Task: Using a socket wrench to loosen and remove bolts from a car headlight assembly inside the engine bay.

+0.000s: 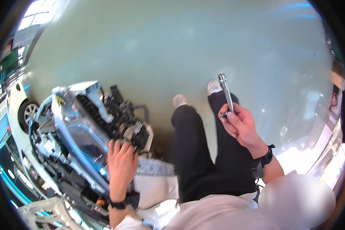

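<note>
My right hand (240,124) is closed around the lower end of a chrome socket wrench (227,90). Its straight bar points up and away from me, with a round socket-like head at the far end. A small metal piece shows between the thumb and fingers; the rest of the grip is hidden by the hand. On the left, my left hand (122,163) lies palm down at the edge of an opened car front, with its fingers stretched out over dark engine parts (132,130). Nothing shows in that hand.
The stripped car front (71,126), with exposed panels and hoses, fills the left side. Beyond it a white car body (19,111) has a wheel (28,113). A pale panel (157,188) stands beside my left leg. Smooth greenish floor (180,46) stretches ahead of my shoes.
</note>
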`<move>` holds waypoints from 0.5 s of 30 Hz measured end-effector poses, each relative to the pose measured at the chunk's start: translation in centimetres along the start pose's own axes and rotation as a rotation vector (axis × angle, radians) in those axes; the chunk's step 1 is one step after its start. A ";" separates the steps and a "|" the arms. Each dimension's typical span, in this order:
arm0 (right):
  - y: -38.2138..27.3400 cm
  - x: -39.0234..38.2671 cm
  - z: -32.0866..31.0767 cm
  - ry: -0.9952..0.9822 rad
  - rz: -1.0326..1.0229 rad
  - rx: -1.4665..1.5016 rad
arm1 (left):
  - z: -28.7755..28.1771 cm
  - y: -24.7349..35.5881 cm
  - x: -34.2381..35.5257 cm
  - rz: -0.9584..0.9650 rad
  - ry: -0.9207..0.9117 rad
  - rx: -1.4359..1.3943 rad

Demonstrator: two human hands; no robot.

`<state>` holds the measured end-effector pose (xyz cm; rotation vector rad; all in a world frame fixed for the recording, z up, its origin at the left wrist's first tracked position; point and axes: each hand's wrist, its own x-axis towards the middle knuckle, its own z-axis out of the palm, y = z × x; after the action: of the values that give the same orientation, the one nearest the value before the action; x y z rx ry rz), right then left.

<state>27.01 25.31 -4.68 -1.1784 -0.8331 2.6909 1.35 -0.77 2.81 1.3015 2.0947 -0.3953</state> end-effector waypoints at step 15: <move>15.5 0.5 16.2 -0.051 0.336 0.466 | -0.9 -2.3 -1.1 0.158 0.036 -0.450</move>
<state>17.33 5.10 -4.02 -1.2191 0.0121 2.9424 -0.68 -2.10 4.07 1.1919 1.9425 0.1635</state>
